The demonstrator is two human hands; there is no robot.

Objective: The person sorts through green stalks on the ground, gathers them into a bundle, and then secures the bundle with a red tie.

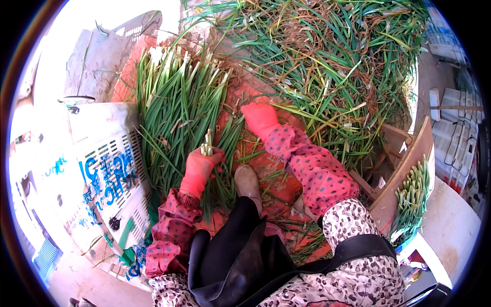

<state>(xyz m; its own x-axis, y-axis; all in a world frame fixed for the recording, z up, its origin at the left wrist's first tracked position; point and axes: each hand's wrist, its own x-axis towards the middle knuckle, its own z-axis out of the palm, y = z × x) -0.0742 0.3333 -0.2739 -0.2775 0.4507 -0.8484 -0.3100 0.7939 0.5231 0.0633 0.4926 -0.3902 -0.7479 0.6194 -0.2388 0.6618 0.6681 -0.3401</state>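
A loose heap of chive-like greens (322, 66), tangled with brown dry leaves, spreads across the far right. At the left stands a white slatted plastic crate (82, 133) with blue markings, and an orange-red ground sheet (289, 189) shows in the middle. On the far left of that sheet, just beside the crate, lies an aligned pile of greens (176, 102), pale stem ends pointing away. A wooden board (399, 171) leans at the right, with a bundle of greens (410, 199) beside it, stem ends up. A beige boot (246, 180) is planted near the centre. The right hand (260, 120), gloved in coral pink, is at the near left edge of the heap with its fingers curled; whether they grip anything I cannot tell. The left hand (201, 169), gloved likewise, is clamped around a small bunch of stalks (206, 148), pale ends upward, over the near end of the aligned pile.
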